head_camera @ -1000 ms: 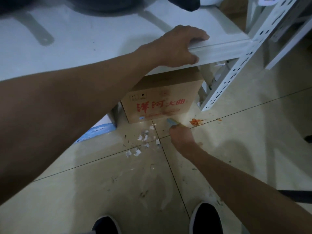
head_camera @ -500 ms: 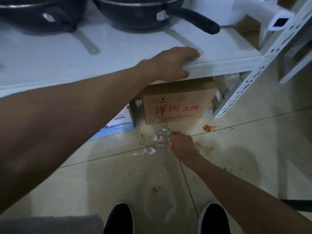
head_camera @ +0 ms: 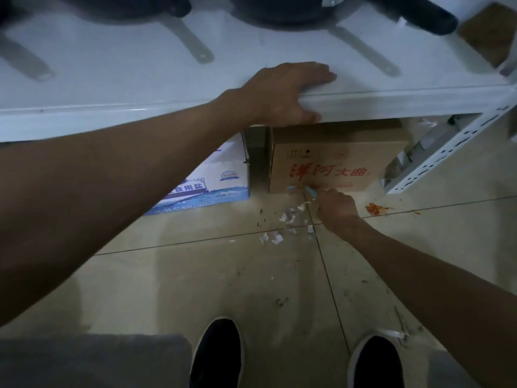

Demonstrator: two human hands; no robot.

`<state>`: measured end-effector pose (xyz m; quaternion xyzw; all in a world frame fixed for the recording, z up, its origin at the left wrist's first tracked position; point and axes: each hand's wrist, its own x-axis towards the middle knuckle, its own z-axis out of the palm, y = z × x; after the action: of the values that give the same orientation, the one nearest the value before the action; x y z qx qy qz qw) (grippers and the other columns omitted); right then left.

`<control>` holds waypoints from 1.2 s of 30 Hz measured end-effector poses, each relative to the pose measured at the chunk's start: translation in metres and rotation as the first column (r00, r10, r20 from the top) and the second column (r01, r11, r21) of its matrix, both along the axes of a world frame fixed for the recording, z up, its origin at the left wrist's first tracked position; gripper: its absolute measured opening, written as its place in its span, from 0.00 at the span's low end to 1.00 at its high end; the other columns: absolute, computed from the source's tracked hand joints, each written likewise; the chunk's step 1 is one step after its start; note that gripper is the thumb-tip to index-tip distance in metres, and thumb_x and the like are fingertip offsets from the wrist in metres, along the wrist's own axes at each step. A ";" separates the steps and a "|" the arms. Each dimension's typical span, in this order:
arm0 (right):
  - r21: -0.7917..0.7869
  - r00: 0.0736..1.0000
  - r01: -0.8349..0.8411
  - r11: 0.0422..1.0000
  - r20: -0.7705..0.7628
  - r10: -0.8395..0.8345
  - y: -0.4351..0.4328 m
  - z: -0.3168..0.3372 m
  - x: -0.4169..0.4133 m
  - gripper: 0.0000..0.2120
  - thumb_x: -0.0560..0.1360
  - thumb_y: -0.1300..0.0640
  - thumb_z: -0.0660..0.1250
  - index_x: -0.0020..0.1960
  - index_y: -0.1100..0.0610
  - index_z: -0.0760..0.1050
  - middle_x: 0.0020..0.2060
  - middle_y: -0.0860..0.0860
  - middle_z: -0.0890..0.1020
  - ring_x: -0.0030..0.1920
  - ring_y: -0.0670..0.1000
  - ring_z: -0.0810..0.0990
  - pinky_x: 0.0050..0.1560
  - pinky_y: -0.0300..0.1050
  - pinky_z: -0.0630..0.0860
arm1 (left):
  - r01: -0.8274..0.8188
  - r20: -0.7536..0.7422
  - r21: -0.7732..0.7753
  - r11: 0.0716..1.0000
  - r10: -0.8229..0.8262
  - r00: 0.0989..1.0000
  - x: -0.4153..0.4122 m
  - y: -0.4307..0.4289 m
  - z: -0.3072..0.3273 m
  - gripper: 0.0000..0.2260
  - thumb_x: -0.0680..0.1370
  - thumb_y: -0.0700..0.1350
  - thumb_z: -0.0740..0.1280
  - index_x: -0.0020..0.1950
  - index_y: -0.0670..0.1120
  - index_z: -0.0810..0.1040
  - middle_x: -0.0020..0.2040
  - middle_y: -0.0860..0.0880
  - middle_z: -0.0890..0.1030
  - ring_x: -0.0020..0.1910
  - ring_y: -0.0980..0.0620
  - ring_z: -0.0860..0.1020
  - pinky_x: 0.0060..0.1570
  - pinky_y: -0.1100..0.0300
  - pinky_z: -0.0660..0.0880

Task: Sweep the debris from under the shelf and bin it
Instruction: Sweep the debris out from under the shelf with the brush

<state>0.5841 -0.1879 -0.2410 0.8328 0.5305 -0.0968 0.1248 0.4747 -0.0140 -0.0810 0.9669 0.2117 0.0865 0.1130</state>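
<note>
My left hand grips the front edge of the white metal shelf, fingers on top and thumb on the rim. Low on the floor, my right hand is closed on a small light-blue brush, whose tip reaches the bottom of the brown carton under the shelf. White paper scraps and dark specks lie scattered on the beige tiles just left of that hand. An orange-red smear sits on the tile to its right.
A blue-and-white salt box stands under the shelf left of the carton. Dark pans with long handles rest on the shelf top. The perforated shelf leg slants at right. My two black shoes are at the bottom.
The view has shifted back and down, showing more of the shelf top and the salt box. My right hand with the brush has moved up toward the carton's base. My left hand stays on the shelf edge.
</note>
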 end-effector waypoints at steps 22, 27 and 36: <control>-0.064 0.912 -0.402 0.913 -0.120 0.393 -0.005 -0.005 -0.096 0.12 0.76 0.63 0.64 0.59 0.61 0.76 0.54 0.57 0.82 0.52 0.57 0.83 0.50 0.48 0.77 | 0.002 0.069 -0.079 0.997 0.003 0.998 -0.001 0.002 -0.005 0.33 0.73 0.59 0.70 0.76 0.56 0.64 0.77 0.54 0.64 0.75 0.51 0.62 0.74 0.49 0.60; -0.028 0.889 -0.457 0.889 -0.064 0.454 -0.002 0.015 -0.094 0.11 0.79 0.63 0.58 0.59 0.63 0.74 0.53 0.58 0.81 0.51 0.57 0.82 0.47 0.48 0.75 | 0.005 0.069 -0.090 0.996 0.001 0.998 -0.001 0.004 -0.005 0.33 0.73 0.59 0.70 0.76 0.56 0.64 0.77 0.53 0.64 0.75 0.51 0.62 0.74 0.50 0.60; -0.110 0.987 -0.162 0.981 -0.038 0.159 0.000 0.033 -0.013 0.22 0.76 0.66 0.59 0.69 0.58 0.67 0.58 0.57 0.77 0.56 0.57 0.78 0.51 0.47 0.74 | 0.009 0.088 -0.097 0.995 0.000 0.996 0.000 0.005 -0.006 0.33 0.73 0.59 0.70 0.76 0.56 0.65 0.77 0.54 0.65 0.75 0.52 0.62 0.74 0.53 0.59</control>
<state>0.5715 -0.1882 -0.2080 0.7774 0.5914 -0.1286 0.1713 0.4747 -0.0093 -0.0871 0.9560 0.2082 0.1184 0.1693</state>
